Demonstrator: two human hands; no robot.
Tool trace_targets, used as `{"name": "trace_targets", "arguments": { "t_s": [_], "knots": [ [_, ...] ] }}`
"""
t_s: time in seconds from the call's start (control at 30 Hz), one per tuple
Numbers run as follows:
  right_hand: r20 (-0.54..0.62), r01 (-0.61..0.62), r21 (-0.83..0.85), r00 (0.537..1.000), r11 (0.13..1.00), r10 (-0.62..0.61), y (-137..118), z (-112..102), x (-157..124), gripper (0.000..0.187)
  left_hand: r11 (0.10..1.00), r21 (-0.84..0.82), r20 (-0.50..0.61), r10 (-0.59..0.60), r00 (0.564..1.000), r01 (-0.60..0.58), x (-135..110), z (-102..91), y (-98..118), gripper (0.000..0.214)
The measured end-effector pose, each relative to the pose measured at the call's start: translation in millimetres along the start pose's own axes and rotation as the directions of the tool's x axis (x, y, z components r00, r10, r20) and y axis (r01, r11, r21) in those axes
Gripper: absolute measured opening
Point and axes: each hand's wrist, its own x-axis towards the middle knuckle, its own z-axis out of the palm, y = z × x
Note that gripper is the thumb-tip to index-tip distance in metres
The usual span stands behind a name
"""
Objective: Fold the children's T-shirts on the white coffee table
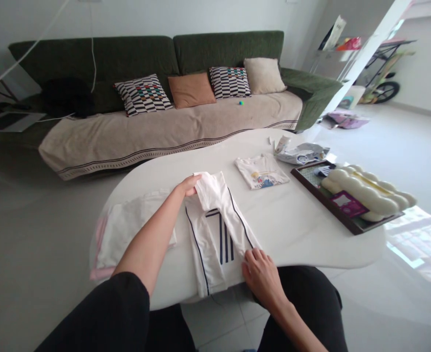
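Note:
A white jersey (201, 244) with dark piping and a dark number lies partly folded at the front of the white table, its lower end at the near edge. My left hand (189, 186) is closed on the jersey's far end, where a folded-over flap lies on top. My right hand (261, 271) grips the near right edge with bent fingers; the fingertips are partly hidden by the hand. Left of the jersey, partly behind my left forearm, lies a folded white and pink cloth (127, 220). A folded white T-shirt (261, 171) with a printed picture lies farther back.
On the table's (292, 234) right side, a dark-rimmed tray (321, 208) holds a puffy cream tissue cover (365, 188) and a purple packet (349, 203). A silvery plastic bag (303, 154) lies behind it. Across the far side stands a green sofa (138, 58) with several cushions.

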Motion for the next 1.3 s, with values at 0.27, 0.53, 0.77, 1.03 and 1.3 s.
{"name": "trace_targets", "arguments": {
  "t_s": [0.27, 0.53, 0.77, 1.03, 1.3],
  "knots": [
    [0.104, 0.071, 0.271, 0.989, 0.96, -0.103, -27.2, -10.2, 0.7, 0.011, 0.988, 0.149, -0.103, -0.034, 0.994, 0.05, 5.2, -17.6, -10.0, 0.02],
    [0.061, 0.142, 0.295, 0.984, 0.945, -0.167, 5.0, -20.7, 56.2, 0.02, 0.869, 0.496, -0.406, 0.229, 0.885, 0.003, 3.2, -34.2, -43.7, 0.052],
    [0.005, 0.256, 0.13, 0.966, 0.958, -0.259, 8.4, 21.9, 75.7, 0.044, 0.691, 0.721, -0.372, 0.443, 0.816, -0.046, -4.3, -25.7, -41.7, 0.033],
    [0.069, 0.165, 0.069, 0.983, 0.984, -0.17, 9.7, 41.0, 68.0, 0.056, 0.115, 0.89, 0.346, 0.462, 0.817, -0.442, 4.7, 57.1, -59.9, 0.054],
    [0.076, 0.174, 0.025, 0.981, 0.984, -0.176, 8.9, 38.1, 30.6, 0.06, 0.136, 0.921, 0.297, 0.365, 0.882, -0.366, 23.1, 71.1, -56.5, 0.063]
  ]
}}
